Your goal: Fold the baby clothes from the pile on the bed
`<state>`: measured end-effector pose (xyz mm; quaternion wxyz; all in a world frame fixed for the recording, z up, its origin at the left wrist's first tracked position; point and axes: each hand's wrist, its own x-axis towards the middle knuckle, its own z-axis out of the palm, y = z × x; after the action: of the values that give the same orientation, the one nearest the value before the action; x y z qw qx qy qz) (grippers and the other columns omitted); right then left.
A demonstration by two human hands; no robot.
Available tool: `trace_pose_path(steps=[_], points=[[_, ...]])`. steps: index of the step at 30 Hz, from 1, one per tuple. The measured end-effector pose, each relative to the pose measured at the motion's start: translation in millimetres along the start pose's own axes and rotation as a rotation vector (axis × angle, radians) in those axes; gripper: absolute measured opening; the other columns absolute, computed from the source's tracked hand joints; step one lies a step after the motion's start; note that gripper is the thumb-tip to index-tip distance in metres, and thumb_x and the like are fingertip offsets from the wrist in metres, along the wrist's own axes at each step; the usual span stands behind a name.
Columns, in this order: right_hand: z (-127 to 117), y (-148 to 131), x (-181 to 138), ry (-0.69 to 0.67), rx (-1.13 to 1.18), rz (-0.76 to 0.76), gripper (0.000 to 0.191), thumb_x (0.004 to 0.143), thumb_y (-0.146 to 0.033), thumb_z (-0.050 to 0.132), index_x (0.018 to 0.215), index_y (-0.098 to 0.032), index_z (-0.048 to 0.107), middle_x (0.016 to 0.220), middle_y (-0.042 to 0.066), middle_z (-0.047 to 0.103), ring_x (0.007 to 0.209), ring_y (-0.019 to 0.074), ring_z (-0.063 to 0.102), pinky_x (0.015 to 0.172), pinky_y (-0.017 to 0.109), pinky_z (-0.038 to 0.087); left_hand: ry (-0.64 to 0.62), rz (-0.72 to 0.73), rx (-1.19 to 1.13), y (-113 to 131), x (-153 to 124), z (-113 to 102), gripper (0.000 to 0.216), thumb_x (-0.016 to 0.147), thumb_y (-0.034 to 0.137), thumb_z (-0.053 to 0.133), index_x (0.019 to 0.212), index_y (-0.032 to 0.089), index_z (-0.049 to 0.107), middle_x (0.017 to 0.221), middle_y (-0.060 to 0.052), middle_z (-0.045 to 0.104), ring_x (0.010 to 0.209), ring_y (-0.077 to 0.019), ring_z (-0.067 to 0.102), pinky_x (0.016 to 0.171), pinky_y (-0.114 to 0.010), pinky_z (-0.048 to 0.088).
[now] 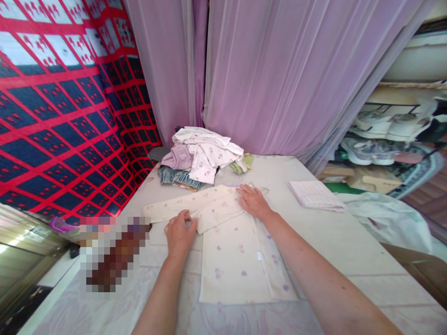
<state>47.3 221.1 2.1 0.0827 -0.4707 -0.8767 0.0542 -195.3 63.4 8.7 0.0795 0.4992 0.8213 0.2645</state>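
A small cream garment [237,260] with pale purple and pink prints lies spread on the bed in front of me. One long sleeve [174,207] stretches out to the left. My left hand [179,232] pinches the folded edge of that sleeve near the garment's shoulder. Over the garment's upper part my right hand [253,201] lies flat, fingers stretched out and pressing the cloth down.
A heap of unfolded clothes [199,156] sits at the far side against the purple curtain [279,74]. A folded white cloth [314,194] lies to the right. A red and blue patterned cloth [59,107] hangs on the left. Shoes on a rack [384,135] stand at right.
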Motion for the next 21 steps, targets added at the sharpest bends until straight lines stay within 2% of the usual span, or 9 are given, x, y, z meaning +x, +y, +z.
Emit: trace_pose_path(steps=[3,5,7,10,12,15,18,21], points=[[1.0,-3.3,-2.0,-0.089,0.026,0.010,0.046,0.095,-0.034,0.034,0.139,-0.022,0.044,0.149,0.009,0.036,0.139,0.0258,0.028,0.110,0.056,0.022,-0.025,0.026,0.040,-1.2,1.2,-1.4,0.023,0.083,0.039,0.055,0.098,0.024,0.064,0.092,-0.003,0.069,0.098,-0.0256,0.057,0.089,-0.040,0.039],[-0.8,-5.0,-4.1,-0.082,0.059,0.025,0.045,0.094,-0.033,0.035,0.137,-0.021,0.046,0.149,0.009,0.037,0.138,0.0260,0.029,0.111,0.056,0.021,-0.017,0.029,0.025,-3.6,2.5,-1.2,0.019,0.082,0.040,0.054,0.085,0.024,0.064,0.088,-0.002,0.069,0.094,-0.0246,0.058,0.087,-0.039,0.040],[-4.8,-5.4,-7.6,0.006,0.166,0.072,0.042,0.093,-0.029,0.039,0.131,-0.020,0.053,0.145,0.009,0.042,0.136,0.0242,0.033,0.113,0.050,0.021,0.029,0.042,-0.070,-5.0,3.3,0.3,0.018,0.082,0.039,0.052,0.081,0.024,0.062,0.088,-0.001,0.068,0.093,-0.0229,0.059,0.087,-0.037,0.042],[-12.5,-2.5,-16.3,0.168,0.450,0.253,0.035,0.090,-0.025,0.042,0.119,-0.022,0.063,0.134,0.006,0.056,0.128,0.0211,0.045,0.111,0.039,0.030,0.068,0.094,-0.316,1.6,0.4,2.8,0.018,0.082,0.039,0.049,0.086,0.024,0.058,0.101,-0.001,0.069,0.095,-0.0193,0.061,0.087,-0.032,0.046],[-17.0,1.3,-23.3,0.190,0.583,0.358,0.032,0.089,-0.026,0.044,0.112,-0.023,0.066,0.120,0.004,0.065,0.116,0.0206,0.056,0.103,0.036,0.040,0.028,0.131,-0.451,14.5,-6.2,2.8,0.018,0.083,0.039,0.047,0.087,0.024,0.055,0.112,-0.001,0.067,0.095,-0.0175,0.064,0.086,-0.031,0.048],[-23.2,6.7,-32.5,0.106,0.704,0.435,0.028,0.089,-0.026,0.046,0.107,-0.022,0.066,0.099,0.004,0.072,0.082,0.0167,0.068,0.078,0.029,0.053,-0.075,0.239,-0.546,44.2,-22.8,-0.7,0.016,0.084,0.039,0.047,0.085,0.024,0.052,0.116,-0.001,0.067,0.099,-0.0169,0.064,0.086,-0.029,0.049],[-30.1,8.9,-39.2,-0.004,0.864,0.498,0.027,0.090,-0.033,0.048,0.105,-0.019,0.065,0.092,0.006,0.073,0.063,0.0132,0.067,0.054,0.022,0.051,-0.182,0.375,-0.554,77.7,-42.1,-4.8,0.012,0.086,0.036,0.047,0.085,0.025,0.052,0.113,0.000,0.069,0.099,-0.0156,0.065,0.083,-0.026,0.050],[-35.4,9.0,-44.0,-0.062,1.011,0.540,0.037,0.091,-0.043,0.044,0.109,-0.016,0.061,0.097,0.011,0.072,0.065,0.0137,0.068,0.048,0.019,0.047,-0.266,0.458,-0.495,107.0,-59.6,-3.0,0.008,0.087,0.031,0.047,0.088,0.026,0.053,0.113,0.001,0.069,0.098,-0.0153,0.065,0.082,-0.026,0.049]])
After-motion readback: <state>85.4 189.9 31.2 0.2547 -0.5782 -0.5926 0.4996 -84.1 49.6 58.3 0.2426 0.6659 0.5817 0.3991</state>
